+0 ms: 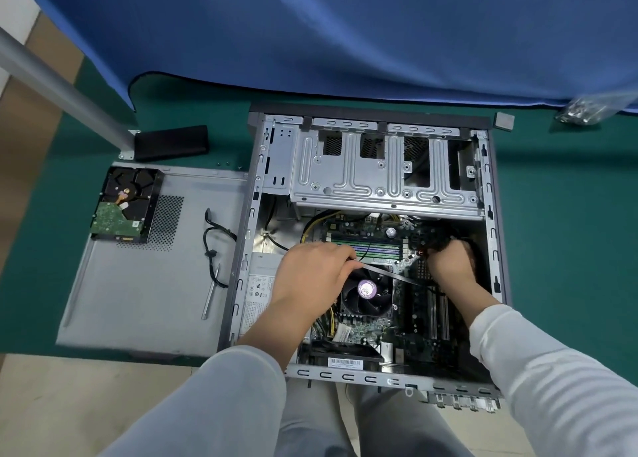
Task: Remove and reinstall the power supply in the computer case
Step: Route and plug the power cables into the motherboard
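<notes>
**Both hands inside the open case, power supply seated at the left wall**

Computer case (pixel 373 249) lies on its side on the green mat (pixel 569 232), open side up. Power supply (pixel 257 294) sits inside against the left wall, label facing up, partly hidden by the left forearm.

Left hand (pixel 310 273): over the fan (pixel 366 292), fingers curled round the upper end of a thin flat metal strip (pixel 390 274) that slants down to the right across the board.

Right hand (pixel 448 265): deep in the right side of the case, fingers curled round a bundle of black cables (pixel 429 237).

Side panel (pixel 145 266) lies flat just left of the case. On it: a hard drive (pixel 124 204), circuit side up, and a loose black cable (pixel 214 242).
</notes>
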The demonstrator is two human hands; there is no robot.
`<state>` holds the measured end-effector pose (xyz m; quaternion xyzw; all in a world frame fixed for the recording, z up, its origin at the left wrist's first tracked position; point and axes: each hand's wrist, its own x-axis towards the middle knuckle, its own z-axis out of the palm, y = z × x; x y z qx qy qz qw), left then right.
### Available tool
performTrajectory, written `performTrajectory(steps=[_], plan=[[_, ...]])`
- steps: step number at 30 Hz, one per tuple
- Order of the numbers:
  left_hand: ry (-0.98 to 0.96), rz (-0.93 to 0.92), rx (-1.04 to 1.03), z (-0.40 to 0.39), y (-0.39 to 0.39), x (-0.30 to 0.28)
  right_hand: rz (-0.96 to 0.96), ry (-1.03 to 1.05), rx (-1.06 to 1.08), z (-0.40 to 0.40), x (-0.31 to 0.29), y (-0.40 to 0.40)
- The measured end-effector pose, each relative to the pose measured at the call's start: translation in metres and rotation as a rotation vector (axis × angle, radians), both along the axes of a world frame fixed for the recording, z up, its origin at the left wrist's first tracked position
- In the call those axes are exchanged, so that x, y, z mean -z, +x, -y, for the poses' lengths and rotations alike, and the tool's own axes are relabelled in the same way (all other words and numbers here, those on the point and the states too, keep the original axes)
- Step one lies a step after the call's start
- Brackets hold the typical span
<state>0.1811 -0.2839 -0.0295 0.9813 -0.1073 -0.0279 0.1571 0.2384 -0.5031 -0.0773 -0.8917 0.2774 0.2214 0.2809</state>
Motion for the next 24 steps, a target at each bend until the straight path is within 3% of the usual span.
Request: performTrajectory(steps=[7, 15, 21, 24], plan=[[-0.014, 0.007, 0.016, 0.0, 0.001, 0.0, -0.206, -0.376, -0.527, -0.006, -0.019, -0.007], [-0.019, -0.007, 0.054, -0.001, 0.002, 0.0, -0.087, -0.217, -0.387, -0.003, -0.009, 0.0], [-0.055, -0.023, 0.06, -0.003, 0.001, -0.002, -0.182, -0.404, -0.529, -0.01, -0.017, -0.005], [-0.032, -0.024, 0.057, -0.003, 0.001, -0.005, -0.242, -0.399, -0.59, -0.01, -0.026, -0.004]])
